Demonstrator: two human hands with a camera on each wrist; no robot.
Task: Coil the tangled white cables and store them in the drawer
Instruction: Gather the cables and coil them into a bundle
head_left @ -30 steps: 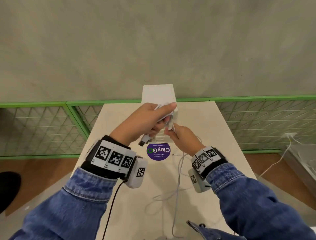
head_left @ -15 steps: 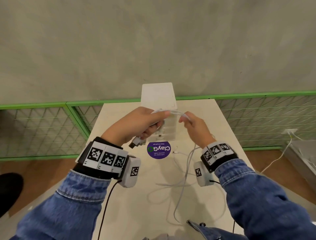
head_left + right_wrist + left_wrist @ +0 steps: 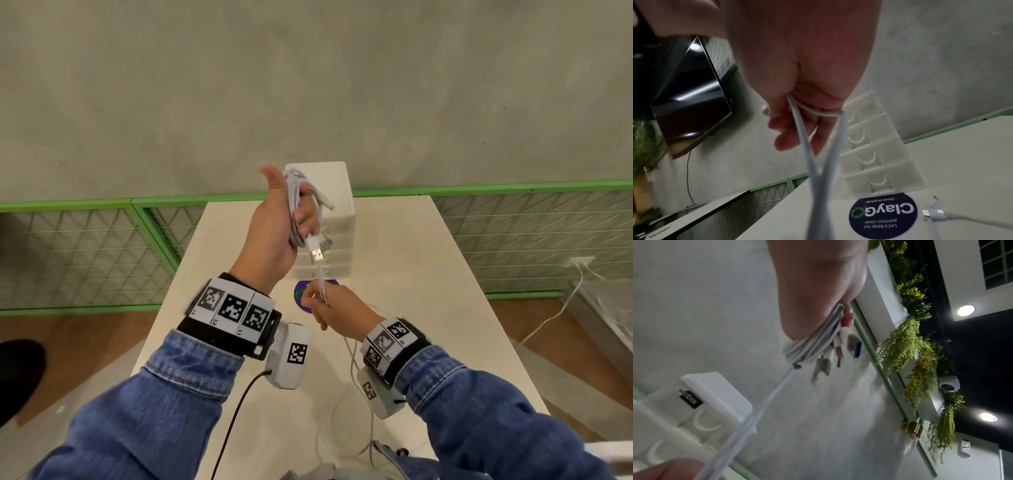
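My left hand (image 3: 291,209) is raised upright in front of the white drawer unit (image 3: 339,219) and grips a coil of white cables (image 3: 294,192) wound round its fingers. A USB plug (image 3: 317,253) hangs from the coil. The left wrist view shows the coil (image 3: 813,340) with several plugs (image 3: 824,368) dangling. One strand runs straight down to my right hand (image 3: 320,299), which pinches it just above the table. In the right wrist view two white strands (image 3: 818,162) leave the right hand's fingers (image 3: 793,129). Slack cable (image 3: 352,370) trails back over the table.
The drawer unit (image 3: 875,146) has its small drawers closed, crescent handles facing me. A round purple sticker (image 3: 884,216) lies on the beige table (image 3: 428,308) before it, with a loose white plug (image 3: 933,216) beside it. Green mesh railing (image 3: 85,246) and a grey wall stand behind.
My left hand rose and turned upright with the coil. My right hand slid down the strand, from beside the left hand to just above the sticker.
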